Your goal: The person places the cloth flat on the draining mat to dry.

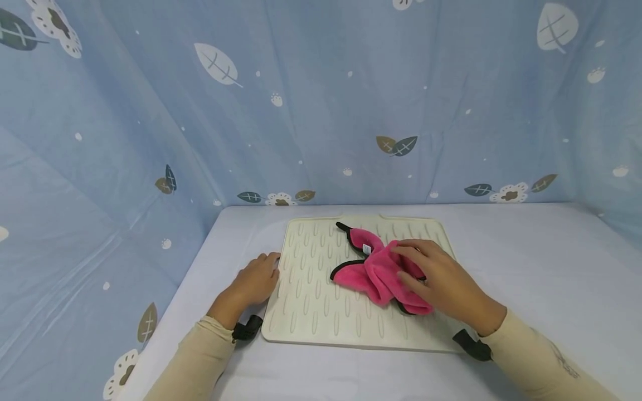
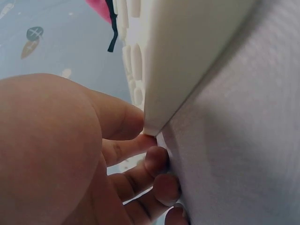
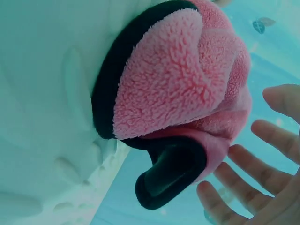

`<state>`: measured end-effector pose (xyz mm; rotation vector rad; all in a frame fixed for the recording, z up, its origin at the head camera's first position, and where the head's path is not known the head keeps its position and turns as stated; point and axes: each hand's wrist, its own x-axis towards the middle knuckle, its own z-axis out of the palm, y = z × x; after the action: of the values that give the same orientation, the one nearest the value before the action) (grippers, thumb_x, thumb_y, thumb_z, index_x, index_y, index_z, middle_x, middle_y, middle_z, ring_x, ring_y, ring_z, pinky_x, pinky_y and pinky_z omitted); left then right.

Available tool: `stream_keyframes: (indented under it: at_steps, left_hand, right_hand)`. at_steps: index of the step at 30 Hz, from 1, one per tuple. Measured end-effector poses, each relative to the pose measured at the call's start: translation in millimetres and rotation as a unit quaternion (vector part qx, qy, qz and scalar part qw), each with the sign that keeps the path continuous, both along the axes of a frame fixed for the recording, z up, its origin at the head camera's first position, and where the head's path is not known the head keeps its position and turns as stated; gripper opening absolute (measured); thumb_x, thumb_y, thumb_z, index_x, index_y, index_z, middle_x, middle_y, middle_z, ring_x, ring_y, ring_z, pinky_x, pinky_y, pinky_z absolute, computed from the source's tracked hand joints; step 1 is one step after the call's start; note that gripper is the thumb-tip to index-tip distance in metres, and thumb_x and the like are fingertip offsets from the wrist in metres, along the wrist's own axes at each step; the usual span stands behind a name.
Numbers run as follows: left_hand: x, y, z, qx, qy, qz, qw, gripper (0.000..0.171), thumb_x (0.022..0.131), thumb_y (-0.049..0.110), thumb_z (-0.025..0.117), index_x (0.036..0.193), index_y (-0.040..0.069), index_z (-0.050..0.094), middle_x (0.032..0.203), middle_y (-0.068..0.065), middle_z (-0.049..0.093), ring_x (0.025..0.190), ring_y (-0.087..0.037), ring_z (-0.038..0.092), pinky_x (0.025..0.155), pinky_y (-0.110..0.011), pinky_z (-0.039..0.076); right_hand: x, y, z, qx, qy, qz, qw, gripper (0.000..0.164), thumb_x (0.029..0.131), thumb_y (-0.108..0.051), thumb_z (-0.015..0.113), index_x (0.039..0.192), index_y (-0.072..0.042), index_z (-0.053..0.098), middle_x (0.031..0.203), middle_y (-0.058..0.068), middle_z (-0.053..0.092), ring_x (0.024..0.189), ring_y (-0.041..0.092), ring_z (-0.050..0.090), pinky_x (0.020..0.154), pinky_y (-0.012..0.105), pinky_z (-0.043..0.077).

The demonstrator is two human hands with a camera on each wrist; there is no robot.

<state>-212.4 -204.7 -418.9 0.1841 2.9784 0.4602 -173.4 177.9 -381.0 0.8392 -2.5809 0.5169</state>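
A crumpled pink plush cloth (image 1: 381,273) with black edging lies in a heap on a cream drying mat (image 1: 301,301). One corner carries a black hanging loop (image 1: 343,226), and a small white label (image 1: 366,249) shows near the folds. Over the cloth's right side is my right hand (image 1: 448,281), its fingers spread and loosely bent; in the right wrist view the fingertips (image 3: 236,152) come right up to the fabric without curling round it. My left hand (image 1: 254,280) rests beside the mat's left edge, thumb and fingertips against the rim (image 2: 171,61) and the tabletop.
White cloth (image 1: 531,267) covers the table under the mat. Behind and to the left hangs a blue curtain (image 1: 321,100) printed with leaves and flowers. A black fitting (image 1: 247,328) sits at the left wrist, another black fitting (image 1: 472,345) at the right.
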Motion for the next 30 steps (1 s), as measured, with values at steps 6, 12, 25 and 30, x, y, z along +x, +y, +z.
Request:
stream_keyframes:
  at_steps: [6, 12, 25, 30]
  left_hand:
    - [0.4, 2, 1.4, 0.002, 0.0, -0.002, 1.0, 0.047, 0.105, 0.019, 0.043, 0.149, 0.003, 0.041, 0.14, -0.024, 0.052, 0.131, -0.043, 0.051, 0.102, -0.064, 0.043]
    - [0.3, 2, 3.6, 0.0, -0.003, -0.001, 1.0, 0.048, 0.105, 0.019, 0.042, 0.15, 0.003, 0.04, 0.142, -0.024, 0.051, 0.132, -0.043, 0.049, 0.103, -0.065, 0.042]
    - [7.2, 4, 13.5, -0.006, -0.012, -0.001, 0.9999, 0.051, 0.104, 0.022, 0.046, 0.151, 0.001, 0.04, 0.131, -0.023, 0.055, 0.123, -0.039, 0.055, 0.099, -0.06, 0.045]
    - [17.9, 19, 25.6, -0.009, 0.028, -0.028, 0.9992, 0.049, 0.103, 0.027, 0.053, 0.149, 0.01, 0.047, 0.124, -0.015, 0.06, 0.116, -0.032, 0.057, 0.094, -0.058, 0.046]
  right_hand:
    - [5.7, 6, -1.8, 0.002, 0.013, -0.005, 1.0, 0.047, 0.083, -0.02, 0.081, 0.126, -0.01, 0.066, 0.13, 0.011, 0.059, 0.122, 0.028, 0.056, 0.093, 0.048, 0.055]
    - [8.2, 10, -4.0, 0.012, 0.018, -0.014, 1.0, 0.03, 0.08, -0.021, 0.084, 0.107, -0.011, 0.074, 0.113, 0.007, 0.064, 0.107, 0.022, 0.059, 0.085, 0.042, 0.058]
    - [6.6, 15, -7.4, 0.075, -0.037, -0.007, 0.996, 0.027, 0.076, -0.031, 0.087, 0.094, -0.016, 0.074, 0.087, -0.005, 0.061, 0.079, 0.008, 0.055, 0.069, 0.03, 0.054]
    - [4.5, 16, -9.7, 0.083, -0.052, -0.004, 0.995, 0.024, 0.08, -0.032, 0.084, 0.095, -0.016, 0.073, 0.088, -0.005, 0.061, 0.08, 0.008, 0.054, 0.071, 0.03, 0.054]
